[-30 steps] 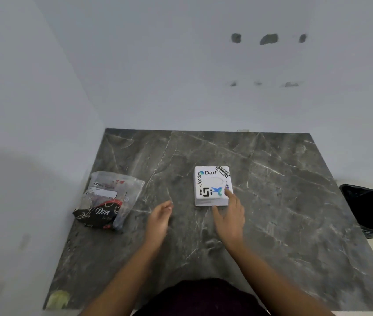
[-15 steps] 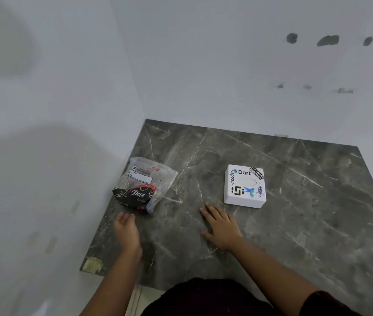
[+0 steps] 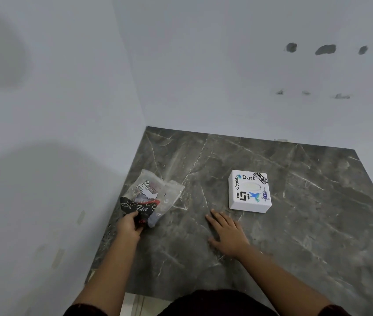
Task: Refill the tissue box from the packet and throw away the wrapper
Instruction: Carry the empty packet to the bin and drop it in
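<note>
- Tissue packet (image 3: 145, 197) lies at centre-left of the frame, on the marble table (image 3: 295, 236), well apart from the white tissue box (image 3: 249, 191) at centre-right.
- Step, as I judge it: picking up the packet; next it needs opening.
- Left hand (image 3: 128, 226) pinches the packet's near end.
- Right hand (image 3: 227, 231) rests flat, fingers spread, holding nothing.

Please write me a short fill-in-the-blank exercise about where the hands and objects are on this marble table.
1. The left hand grips the near end of the tissue ____.
2. The right hand lies flat on the marble ____.
3. The white tissue box carries a sticker with the word ____.

Missing words: packet; table; Dart.
</note>
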